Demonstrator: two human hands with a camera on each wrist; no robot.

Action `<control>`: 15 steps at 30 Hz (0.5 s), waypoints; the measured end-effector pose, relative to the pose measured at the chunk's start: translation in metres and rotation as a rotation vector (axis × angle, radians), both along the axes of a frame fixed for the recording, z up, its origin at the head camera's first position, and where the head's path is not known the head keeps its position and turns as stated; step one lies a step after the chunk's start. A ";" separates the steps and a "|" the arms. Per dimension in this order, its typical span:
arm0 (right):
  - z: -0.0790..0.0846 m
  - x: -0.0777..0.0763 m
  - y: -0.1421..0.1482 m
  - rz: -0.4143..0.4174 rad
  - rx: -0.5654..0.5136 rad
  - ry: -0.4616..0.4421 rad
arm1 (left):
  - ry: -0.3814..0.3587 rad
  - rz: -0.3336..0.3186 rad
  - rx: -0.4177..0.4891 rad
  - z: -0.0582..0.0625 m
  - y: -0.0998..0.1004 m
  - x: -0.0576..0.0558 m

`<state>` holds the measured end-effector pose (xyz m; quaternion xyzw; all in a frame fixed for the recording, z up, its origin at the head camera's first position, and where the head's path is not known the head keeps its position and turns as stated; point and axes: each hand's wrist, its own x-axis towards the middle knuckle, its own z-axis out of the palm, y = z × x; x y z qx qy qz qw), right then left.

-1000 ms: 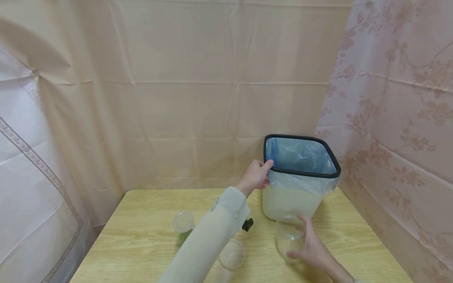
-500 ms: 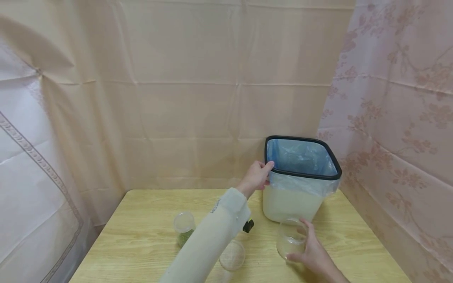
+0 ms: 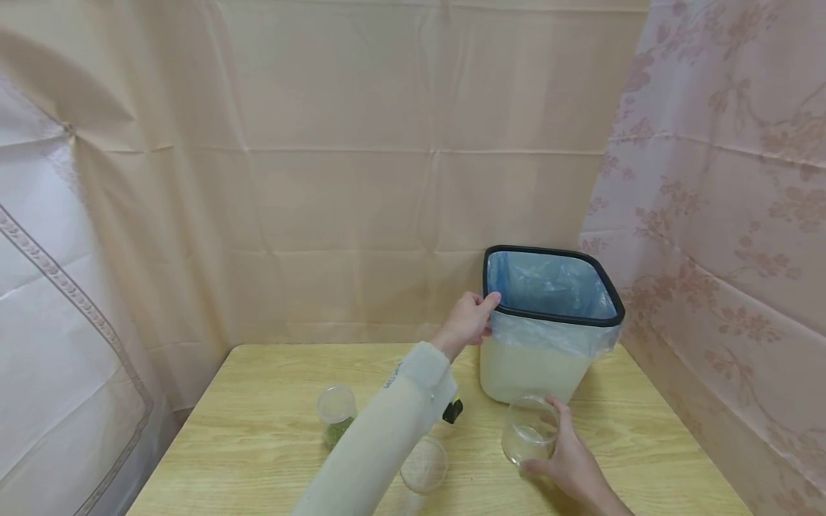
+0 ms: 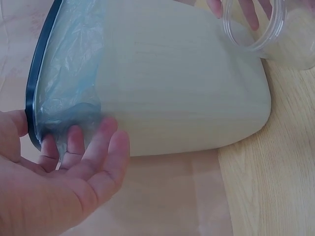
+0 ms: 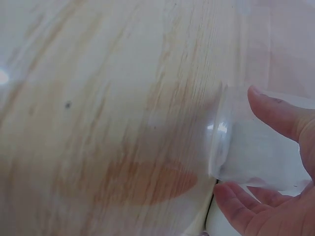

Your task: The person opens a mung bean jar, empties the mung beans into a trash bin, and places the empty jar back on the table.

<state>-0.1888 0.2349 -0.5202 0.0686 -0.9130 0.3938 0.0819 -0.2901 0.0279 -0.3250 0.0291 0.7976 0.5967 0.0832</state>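
Observation:
My left hand (image 3: 466,321) grips the black rim (image 3: 555,317) of a cream trash bin (image 3: 529,369). In the left wrist view its thumb is at the rim, and its curled fingers (image 4: 101,142) lie against the blue bag (image 4: 74,73) folded over the outside. Below the bin's front, my right hand (image 3: 571,453) holds a clear, empty-looking jar (image 3: 529,436) from its right side. The right wrist view has the thumb on one side of the jar (image 5: 261,142) and the fingers on the other, its base close over the wood.
A clear round lid (image 3: 424,464) lies on the wooden table (image 3: 277,401), beside my left sleeve (image 3: 387,423). Farther left stands a small clear-topped jar (image 3: 337,419) with green contents, partly behind the sleeve. A small black object (image 3: 453,411) shows by the cuff. Curtains hang behind and at the sides.
The right hand and jar, blurred a second ago, now appear sharp and have shifted only slightly. My left hand stays at the same spot on the bin's rim.

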 end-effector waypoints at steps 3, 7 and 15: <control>-0.001 0.000 0.000 -0.002 -0.006 0.015 | 0.009 -0.003 -0.012 0.000 -0.001 0.000; -0.002 -0.001 0.000 -0.005 -0.010 0.012 | 0.020 -0.007 -0.012 0.001 -0.001 0.000; -0.003 -0.003 -0.001 -0.013 -0.022 0.001 | 0.032 -0.001 -0.012 0.000 0.000 0.000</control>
